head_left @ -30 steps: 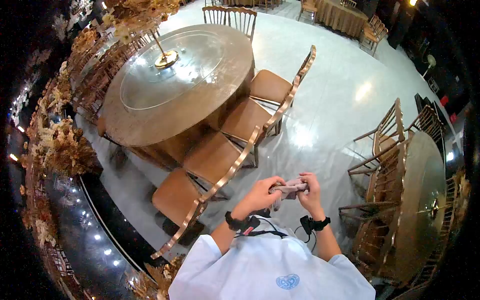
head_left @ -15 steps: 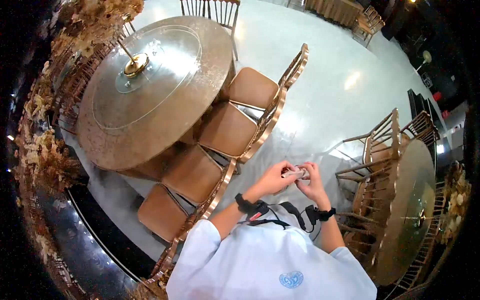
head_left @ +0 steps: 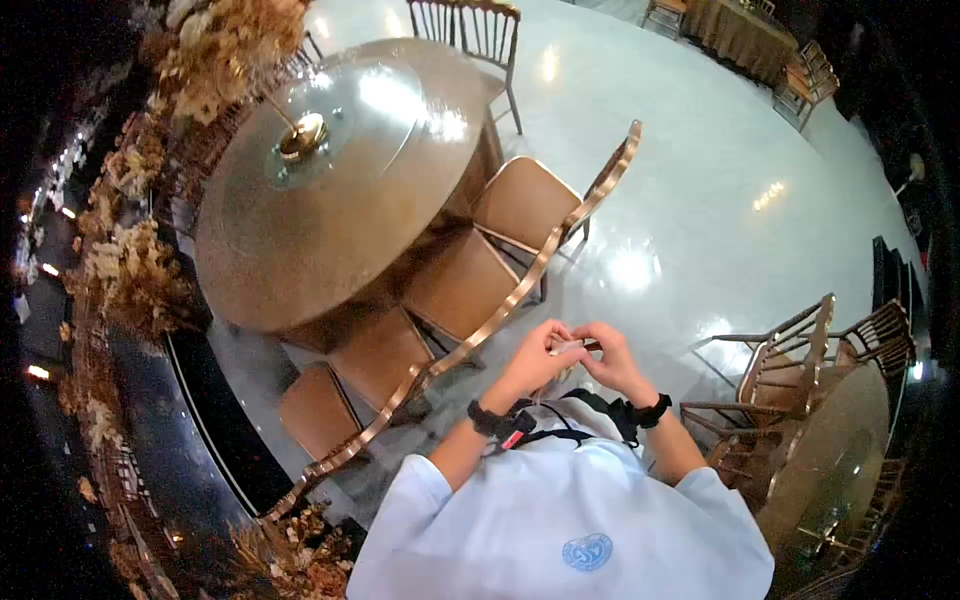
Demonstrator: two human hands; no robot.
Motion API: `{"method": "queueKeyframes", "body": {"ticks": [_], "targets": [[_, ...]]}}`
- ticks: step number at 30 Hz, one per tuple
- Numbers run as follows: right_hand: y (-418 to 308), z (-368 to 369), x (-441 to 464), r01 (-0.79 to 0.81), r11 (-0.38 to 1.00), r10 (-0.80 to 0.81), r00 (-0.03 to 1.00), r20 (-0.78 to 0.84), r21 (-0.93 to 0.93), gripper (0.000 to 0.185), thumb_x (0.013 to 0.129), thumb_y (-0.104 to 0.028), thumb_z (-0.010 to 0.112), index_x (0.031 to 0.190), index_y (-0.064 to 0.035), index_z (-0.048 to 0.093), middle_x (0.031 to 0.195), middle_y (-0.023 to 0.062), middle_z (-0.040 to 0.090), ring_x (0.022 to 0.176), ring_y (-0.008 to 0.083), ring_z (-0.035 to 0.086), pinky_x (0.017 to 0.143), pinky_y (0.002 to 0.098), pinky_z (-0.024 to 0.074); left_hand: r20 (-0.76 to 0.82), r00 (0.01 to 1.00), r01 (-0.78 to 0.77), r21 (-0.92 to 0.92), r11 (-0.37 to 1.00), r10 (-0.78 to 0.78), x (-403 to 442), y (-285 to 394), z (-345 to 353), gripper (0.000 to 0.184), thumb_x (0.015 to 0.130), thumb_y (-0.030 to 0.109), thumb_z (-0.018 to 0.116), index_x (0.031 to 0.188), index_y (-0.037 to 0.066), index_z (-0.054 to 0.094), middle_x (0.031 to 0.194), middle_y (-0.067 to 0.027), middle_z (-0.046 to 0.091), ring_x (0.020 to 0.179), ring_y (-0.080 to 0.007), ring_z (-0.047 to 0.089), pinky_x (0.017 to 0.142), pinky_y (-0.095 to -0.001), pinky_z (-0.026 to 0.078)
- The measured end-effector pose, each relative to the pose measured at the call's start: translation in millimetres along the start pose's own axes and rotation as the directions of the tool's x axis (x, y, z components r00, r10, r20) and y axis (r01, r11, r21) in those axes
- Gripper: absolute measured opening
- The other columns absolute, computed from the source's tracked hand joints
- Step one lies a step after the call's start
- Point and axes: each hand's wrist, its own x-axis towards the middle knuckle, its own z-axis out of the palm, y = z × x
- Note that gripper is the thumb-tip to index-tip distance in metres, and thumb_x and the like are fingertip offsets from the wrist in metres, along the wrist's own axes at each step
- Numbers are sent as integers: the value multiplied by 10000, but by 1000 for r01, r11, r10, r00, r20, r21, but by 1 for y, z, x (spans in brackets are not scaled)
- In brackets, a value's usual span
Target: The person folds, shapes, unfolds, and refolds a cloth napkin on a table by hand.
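Note:
In front of my chest, my left hand and my right hand come together with curled fingers. Between them they grip a small pale object with a dark reddish part on its right side. Most of it is hidden by my fingers, and its kind cannot be made out. Both wrists wear black bands with small devices, and dark cords run across my shirt below the hands.
A large round table with a glass turntable stands at left, brown-seated chairs along its near side. More chairs and a second round table are at right. Dried-flower decoration lines the left; pale glossy floor lies ahead.
The view has shifted, so the tables and chairs sit differently in it. My hands have turned around the small object; less of its pale surface shows, and a dark reddish part is visible.

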Motion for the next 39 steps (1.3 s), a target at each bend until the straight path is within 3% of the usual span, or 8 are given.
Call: {"method": "queueKeyframes", "body": {"ticks": [11, 17, 19, 23, 26, 33, 37, 39], "targets": [[107, -174, -35, -92, 976, 26, 950, -312, -199, 239, 704, 29, 546, 932, -28, 584, 878, 155, 618, 782, 333, 605, 671, 387, 487, 53, 998, 40, -19, 999, -39, 114, 27, 101, 200, 825, 151, 679, 929, 38, 551, 834, -5, 596, 750, -68, 537, 669, -218, 434], [163, -237, -111, -496, 798, 362, 849, -385, -344, 156, 689, -45, 603, 844, -28, 616, 716, 136, 618, 696, 288, 618, 631, 355, 485, 192, 970, 123, 130, 984, -146, 193, 42, 148, 244, 819, 126, 654, 993, -9, 550, 799, -50, 632, 685, -98, 579, 595, -233, 461], [164, -248, -127, -612, 789, 543, 740, -396, -61, 153, 687, -54, 608, 836, -27, 629, 717, 135, 632, 672, 254, 635, 619, 341, 491, 258, 963, 57, 91, 994, -79, 221, 31, 174, 242, 811, 137, 660, 981, -3, 561, 770, -44, 621, 657, -93, 565, 569, -225, 449], [200, -258, -137, -619, 785, 525, 674, -520, -10, 167, 704, -72, 638, 866, -31, 651, 745, 102, 657, 659, 180, 633, 626, 294, 504, 418, 877, 178, 178, 968, -238, 255, 59, 229, 194, 810, 142, 656, 939, 14, 589, 752, -15, 575, 648, -73, 520, 581, -231, 436], [228, -279, -119, -568, 778, 617, 611, -496, 269, 190, 717, -98, 675, 888, -17, 650, 767, 67, 663, 671, 131, 621, 625, 280, 504, 567, 824, -119, 155, 981, 11, 300, 53, 251, 176, 820, 154, 648, 921, 21, 594, 773, 0, 568, 722, -64, 510, 627, -226, 422], [267, -361, 2, -584, 811, 465, 608, -644, 34, 227, 683, -91, 688, 892, -26, 629, 760, 69, 646, 694, 133, 593, 624, 289, 493, 550, 835, -87, 124, 989, 4, 395, 115, 236, 189, 810, 137, 651, 939, 16, 586, 788, -6, 579, 738, -64, 517, 649, -224, 429], [282, -398, 85, -520, 854, 421, 727, -542, -33, 176, 675, -94, 659, 832, -23, 624, 743, 96, 634, 687, 160, 590, 622, 306, 486, 384, 914, -193, 132, 972, 130, 444, 112, 198, 249, 787, 163, 673, 975, 27, 581, 802, -12, 589, 725, -75, 532, 646, -231, 438], [298, -412, 112, -509, 837, 346, 776, -527, -200, 145, 682, -113, 625, 785, -11, 613, 725, 122, 624, 666, 167, 579, 614, 312, 477, 360, 929, -18, 276, 961, -86, 449, 120, 182, 277, 785, 186, 682, 1009, 55, 586, 777, -8, 576, 690, -77, 520, 606, -233, 432]]}}
